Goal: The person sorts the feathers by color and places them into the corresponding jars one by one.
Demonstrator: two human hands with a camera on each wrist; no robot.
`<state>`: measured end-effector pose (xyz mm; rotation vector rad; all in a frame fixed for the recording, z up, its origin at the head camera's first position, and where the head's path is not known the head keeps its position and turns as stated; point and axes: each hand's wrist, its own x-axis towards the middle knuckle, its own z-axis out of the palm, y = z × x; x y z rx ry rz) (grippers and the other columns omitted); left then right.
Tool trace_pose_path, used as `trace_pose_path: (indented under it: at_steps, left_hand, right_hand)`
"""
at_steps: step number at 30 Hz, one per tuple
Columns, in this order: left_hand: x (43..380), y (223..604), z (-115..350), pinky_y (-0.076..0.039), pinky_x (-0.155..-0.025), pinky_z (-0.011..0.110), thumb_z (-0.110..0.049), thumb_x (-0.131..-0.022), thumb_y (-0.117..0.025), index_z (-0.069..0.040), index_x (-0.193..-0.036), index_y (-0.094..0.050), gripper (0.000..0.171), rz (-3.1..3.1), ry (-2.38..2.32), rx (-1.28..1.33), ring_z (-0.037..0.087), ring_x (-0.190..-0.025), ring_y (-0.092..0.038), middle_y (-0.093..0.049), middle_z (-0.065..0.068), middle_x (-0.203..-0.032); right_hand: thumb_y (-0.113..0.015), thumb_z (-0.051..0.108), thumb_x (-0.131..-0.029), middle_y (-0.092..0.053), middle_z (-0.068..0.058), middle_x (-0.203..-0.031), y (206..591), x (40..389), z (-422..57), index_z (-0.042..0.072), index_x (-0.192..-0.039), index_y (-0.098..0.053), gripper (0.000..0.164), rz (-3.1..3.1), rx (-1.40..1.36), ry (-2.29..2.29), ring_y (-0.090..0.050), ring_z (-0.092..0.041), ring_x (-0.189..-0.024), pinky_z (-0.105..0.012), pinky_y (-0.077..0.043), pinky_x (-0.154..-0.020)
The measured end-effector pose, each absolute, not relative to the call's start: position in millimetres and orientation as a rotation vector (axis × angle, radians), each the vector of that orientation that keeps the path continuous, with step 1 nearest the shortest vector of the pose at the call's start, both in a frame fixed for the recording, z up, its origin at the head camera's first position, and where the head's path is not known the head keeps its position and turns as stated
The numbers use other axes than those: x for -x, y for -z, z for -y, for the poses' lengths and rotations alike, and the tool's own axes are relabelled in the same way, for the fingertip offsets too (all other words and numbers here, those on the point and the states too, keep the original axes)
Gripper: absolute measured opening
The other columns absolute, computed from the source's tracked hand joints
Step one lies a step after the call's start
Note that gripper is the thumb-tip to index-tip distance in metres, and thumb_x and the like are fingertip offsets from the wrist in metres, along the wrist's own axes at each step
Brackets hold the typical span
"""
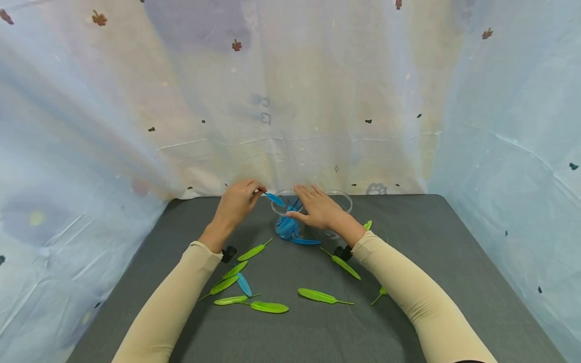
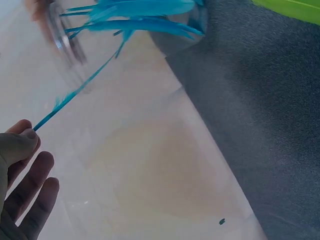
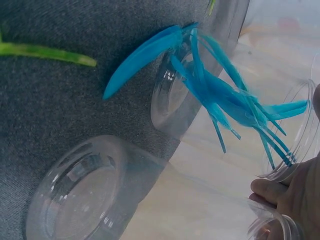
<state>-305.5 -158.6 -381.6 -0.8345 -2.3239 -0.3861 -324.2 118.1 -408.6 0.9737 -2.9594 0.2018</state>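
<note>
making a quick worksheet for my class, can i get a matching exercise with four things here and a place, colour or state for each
1 left hand
2 left jar
3 green feathers
4 sleeves

A lying on the table
B beige
C pinching a blue feather
D standing with blue feathers inside

Pairs: 1-C, 2-D, 3-A, 4-B

Can see a blue feather, pinched by its quill, slanting down toward the rim of an upright clear jar just below centre in the head view (holding loosely bunched blue feathers, several quills up).
</note>
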Motion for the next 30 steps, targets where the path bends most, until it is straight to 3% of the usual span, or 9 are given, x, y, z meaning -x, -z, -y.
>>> trace_pose_path:
  at_steps: [9,17,21,26,30]
  left_hand:
    - [318.2,386.3,147.3,-0.064,-0.088,0.041,-0.004,-0.096,-0.081,-0.008,-0.108,-0.080,0.012,2.332,0.324,0.890,0.025,-0.100,-0.075,-0.078,0.006,-0.109]
    - [319.7,393.2,136.0,-0.065,-0.077,0.041,-0.009,-0.096,-0.083,-0.010,-0.106,-0.078,0.011,2.392,0.367,0.857,0.025,-0.089,-0.075,-0.079,0.006,-0.101]
    - [316.8,395.4,134.1,-0.064,-0.080,0.042,-0.015,-0.096,-0.084,-0.013,-0.104,-0.082,0.009,2.458,0.378,0.838,0.025,-0.090,-0.074,-0.080,0.004,-0.098]
    - [312.8,397.1,137.5,-0.063,-0.085,0.041,-0.018,-0.097,-0.083,-0.014,-0.106,-0.085,0.011,2.480,0.411,0.820,0.024,-0.095,-0.074,-0.081,0.003,-0.103]
    - [307.4,397.8,145.3,-0.064,-0.082,0.041,-0.019,-0.099,-0.081,-0.014,-0.109,-0.084,0.012,2.484,0.460,0.779,0.022,-0.094,-0.075,-0.080,0.003,-0.106]
  right_hand:
    - [-0.044,0.070,-0.108,-0.017,-0.013,-0.179,407.3,322.8,-118.6,0.005,-0.173,-0.014,0.096,2.951,-0.975,-0.214,-0.018,-0.032,-0.165,-0.048,-0.002,-0.136]
    - [-0.042,0.072,-0.107,-0.015,-0.012,-0.179,407.6,321.7,-118.1,0.008,-0.173,-0.010,0.097,2.960,-0.971,-0.212,-0.015,-0.029,-0.166,-0.047,-0.001,-0.136]
    - [-0.041,0.072,-0.108,-0.013,-0.012,-0.180,406.5,320.5,-117.3,0.008,-0.173,-0.009,0.097,2.963,-0.981,-0.193,-0.014,-0.027,-0.166,-0.047,0.000,-0.136]
    - [-0.041,0.072,-0.108,-0.014,-0.012,-0.180,406.1,320.0,-117.6,0.007,-0.173,-0.010,0.097,2.963,-0.986,-0.200,-0.014,-0.028,-0.166,-0.048,-0.002,-0.137]
    - [-0.041,0.072,-0.108,-0.015,-0.013,-0.180,405.9,320.3,-118.4,0.008,-0.173,-0.009,0.097,2.961,-0.982,-0.207,-0.014,-0.028,-0.166,-0.048,-0.001,-0.136]
